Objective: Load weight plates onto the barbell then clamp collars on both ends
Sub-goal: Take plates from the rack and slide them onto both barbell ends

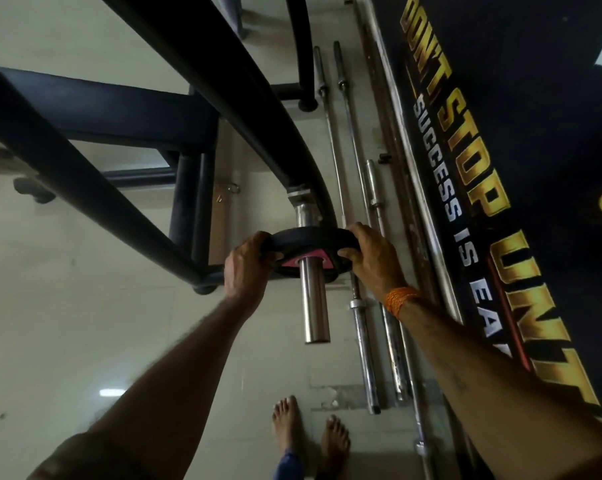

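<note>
A black weight plate (311, 239) with a pink centre sits threaded on the chrome barbell sleeve (314, 304), about halfway along it. My left hand (246, 268) grips the plate's left rim and my right hand (370, 259) grips its right rim. The sleeve's free end points toward me, bare below the plate. Above the plate the sleeve runs up to its collar (298, 192) under the black rack frame (223, 81). No clamp collars are in view.
Several spare chrome bars (362, 341) lie on the tiled floor along the wall, right of the sleeve. A dark banner (500, 168) with gold lettering covers the wall. My bare feet (310, 431) stand just below the sleeve's end. Pale floor tiles spread to the left.
</note>
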Available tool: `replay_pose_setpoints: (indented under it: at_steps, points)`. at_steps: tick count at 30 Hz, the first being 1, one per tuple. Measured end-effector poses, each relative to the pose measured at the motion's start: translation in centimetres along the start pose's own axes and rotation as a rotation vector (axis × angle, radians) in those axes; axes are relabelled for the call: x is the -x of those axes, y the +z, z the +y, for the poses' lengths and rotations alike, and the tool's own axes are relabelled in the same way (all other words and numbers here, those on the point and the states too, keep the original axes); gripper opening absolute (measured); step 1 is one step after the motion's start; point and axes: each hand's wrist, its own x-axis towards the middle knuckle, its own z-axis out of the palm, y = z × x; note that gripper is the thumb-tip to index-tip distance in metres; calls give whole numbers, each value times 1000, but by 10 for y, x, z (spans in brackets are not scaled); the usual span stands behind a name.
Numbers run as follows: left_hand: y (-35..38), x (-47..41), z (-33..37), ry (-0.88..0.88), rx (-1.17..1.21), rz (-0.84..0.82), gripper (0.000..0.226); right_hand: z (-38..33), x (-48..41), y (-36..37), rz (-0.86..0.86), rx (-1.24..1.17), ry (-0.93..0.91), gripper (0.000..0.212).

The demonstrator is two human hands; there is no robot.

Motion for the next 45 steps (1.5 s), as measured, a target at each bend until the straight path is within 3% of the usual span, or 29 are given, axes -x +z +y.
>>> replay_pose_setpoints:
  at_steps: [13, 21, 30, 39, 45]
  points:
    - [-33, 185, 0, -27, 41, -156, 10, -26, 198, 8, -15, -11, 102, 34]
    - [-119, 288, -13, 126, 39, -171, 12, -102, 322, 0, 79, -51, 82, 38]
    - [-267, 379, -22, 252, 14, 26, 17, -244, 401, -25, 235, -39, -156, 55]
    - [-379, 448, -60, 179, -27, 258, 22, -360, 419, -18, 281, -54, -397, 40]
    - [-443, 479, -106, 150, -63, 403, 23, -435, 427, 16, 303, -63, -487, 49]
